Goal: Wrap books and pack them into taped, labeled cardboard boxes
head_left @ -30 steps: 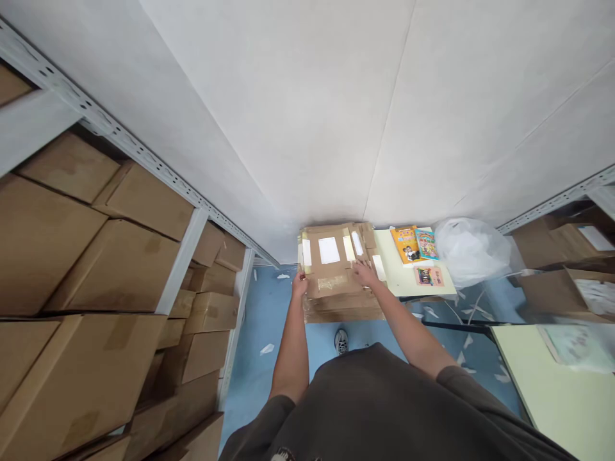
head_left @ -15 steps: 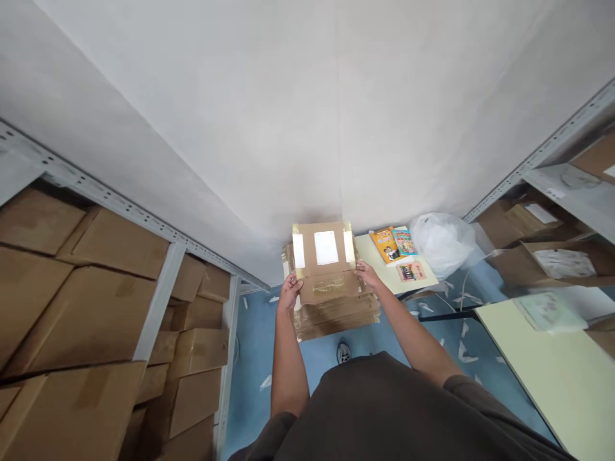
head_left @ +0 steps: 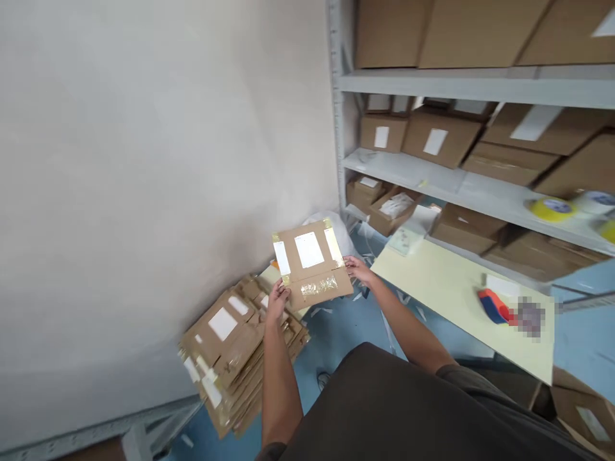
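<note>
A flattened cardboard box (head_left: 314, 269) with white labels and strips of clear and yellowish tape is held out in front of me. My left hand (head_left: 277, 301) grips its lower left edge, and my right hand (head_left: 356, 269) pinches the right edge. Below and to the left lies a stack of flattened cardboard boxes (head_left: 235, 346), several layers deep, against the wall. The held piece is raised off that stack and slightly tilted. Some fingers of both hands are hidden by the cardboard.
A pale table (head_left: 446, 282) on the right bears a red and blue tape dispenser (head_left: 494, 306). Behind it, metal shelving (head_left: 461, 182) holds cardboard boxes and yellow tape rolls (head_left: 552, 209). A white plastic bag (head_left: 340, 232) sits by the wall. White scraps litter the blue floor (head_left: 331, 339).
The view has swung right, bringing the pale table and right-hand shelves into sight. Both hands have lifted the flattened box away from the stack, which is now to the left.
</note>
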The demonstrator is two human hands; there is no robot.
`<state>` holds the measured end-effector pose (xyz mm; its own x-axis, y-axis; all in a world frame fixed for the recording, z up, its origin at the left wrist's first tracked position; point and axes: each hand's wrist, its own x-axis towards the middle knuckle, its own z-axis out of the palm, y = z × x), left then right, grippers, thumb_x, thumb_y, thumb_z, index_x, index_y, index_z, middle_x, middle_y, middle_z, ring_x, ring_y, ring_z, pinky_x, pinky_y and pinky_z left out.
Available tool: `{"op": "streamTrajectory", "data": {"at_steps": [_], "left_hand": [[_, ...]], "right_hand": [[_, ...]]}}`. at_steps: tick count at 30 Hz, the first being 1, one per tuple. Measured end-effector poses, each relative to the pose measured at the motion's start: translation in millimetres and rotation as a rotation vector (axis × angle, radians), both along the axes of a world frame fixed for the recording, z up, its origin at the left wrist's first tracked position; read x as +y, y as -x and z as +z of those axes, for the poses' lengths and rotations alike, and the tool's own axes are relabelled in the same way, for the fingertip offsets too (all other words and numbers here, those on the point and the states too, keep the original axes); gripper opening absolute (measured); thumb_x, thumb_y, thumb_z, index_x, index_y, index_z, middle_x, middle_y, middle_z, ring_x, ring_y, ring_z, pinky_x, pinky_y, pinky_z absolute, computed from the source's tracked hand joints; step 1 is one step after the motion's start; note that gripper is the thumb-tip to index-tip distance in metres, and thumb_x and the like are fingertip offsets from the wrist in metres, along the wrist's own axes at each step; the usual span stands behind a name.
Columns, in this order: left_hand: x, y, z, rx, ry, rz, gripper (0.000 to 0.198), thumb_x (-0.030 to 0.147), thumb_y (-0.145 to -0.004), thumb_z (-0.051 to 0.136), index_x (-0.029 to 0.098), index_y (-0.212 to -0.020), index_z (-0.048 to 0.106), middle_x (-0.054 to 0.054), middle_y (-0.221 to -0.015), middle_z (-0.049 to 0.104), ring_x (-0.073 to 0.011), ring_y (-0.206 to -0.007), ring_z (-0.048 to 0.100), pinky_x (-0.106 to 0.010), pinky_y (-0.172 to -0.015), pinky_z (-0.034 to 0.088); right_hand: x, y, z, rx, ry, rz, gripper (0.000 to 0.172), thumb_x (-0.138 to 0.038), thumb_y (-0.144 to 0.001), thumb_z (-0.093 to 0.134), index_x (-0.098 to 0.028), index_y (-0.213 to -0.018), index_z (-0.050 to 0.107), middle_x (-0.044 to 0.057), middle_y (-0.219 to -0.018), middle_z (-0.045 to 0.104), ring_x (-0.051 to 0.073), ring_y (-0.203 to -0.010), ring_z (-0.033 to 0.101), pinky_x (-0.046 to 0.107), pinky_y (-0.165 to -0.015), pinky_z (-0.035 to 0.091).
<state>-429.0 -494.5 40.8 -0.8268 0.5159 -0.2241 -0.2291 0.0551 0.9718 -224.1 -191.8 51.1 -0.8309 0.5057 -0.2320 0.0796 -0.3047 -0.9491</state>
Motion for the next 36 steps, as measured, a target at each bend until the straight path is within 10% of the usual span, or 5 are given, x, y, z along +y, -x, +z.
{"op": "streamTrajectory", "data": {"at_steps": [8, 16, 27, 36], "left_hand": [[234, -96, 6.9, 0.079, 0.047, -0.376, 0.078, 0.042, -0.077, 0.079, 0.020, -0.149, 0.060, -0.011, -0.118, 0.077, -0.0246, -0.107, 0.073, -0.035, -0.092, 0.057], [409, -174, -13.9, 0.033, 0.032, -0.750, 0.076, 0.038, -0.078, 0.077, 0.019, -0.149, 0.059, -0.012, -0.116, 0.080, -0.0261, -0.110, 0.074, -0.039, -0.101, 0.054], [551, -180, -84.4, -0.039, 0.116, -0.994, 0.068, 0.026, -0.065, 0.082, 0.019, -0.130, 0.065, -0.009, -0.100, 0.079, -0.0243, -0.096, 0.075, -0.039, -0.094, 0.055], [593, -199, -116.9, -0.012, 0.200, -1.081, 0.054, 0.024, -0.067, 0.080, 0.021, -0.119, 0.066, -0.008, -0.102, 0.078, -0.0230, -0.096, 0.075, -0.039, -0.094, 0.057]], "right_hand": [[132, -192, 1.7, -0.006, -0.026, -0.375, 0.048, -0.033, -0.069, 0.077, -0.027, -0.116, 0.069, 0.001, -0.095, 0.068, 0.022, -0.091, 0.068, 0.035, -0.079, 0.059], [189, -320, -20.0, -0.069, -0.014, -0.705, 0.050, -0.038, -0.069, 0.076, -0.028, -0.118, 0.067, 0.001, -0.094, 0.068, 0.023, -0.093, 0.066, 0.039, -0.082, 0.057], [236, -334, -54.0, -0.250, 0.047, -0.952, 0.047, -0.029, -0.065, 0.073, -0.026, -0.112, 0.068, 0.001, -0.089, 0.066, 0.021, -0.085, 0.066, 0.041, -0.083, 0.058], [250, -337, -101.1, -0.447, -0.009, -1.079, 0.050, -0.030, -0.071, 0.068, -0.023, -0.121, 0.069, 0.005, -0.090, 0.072, 0.024, -0.083, 0.071, 0.042, -0.077, 0.061]]}}
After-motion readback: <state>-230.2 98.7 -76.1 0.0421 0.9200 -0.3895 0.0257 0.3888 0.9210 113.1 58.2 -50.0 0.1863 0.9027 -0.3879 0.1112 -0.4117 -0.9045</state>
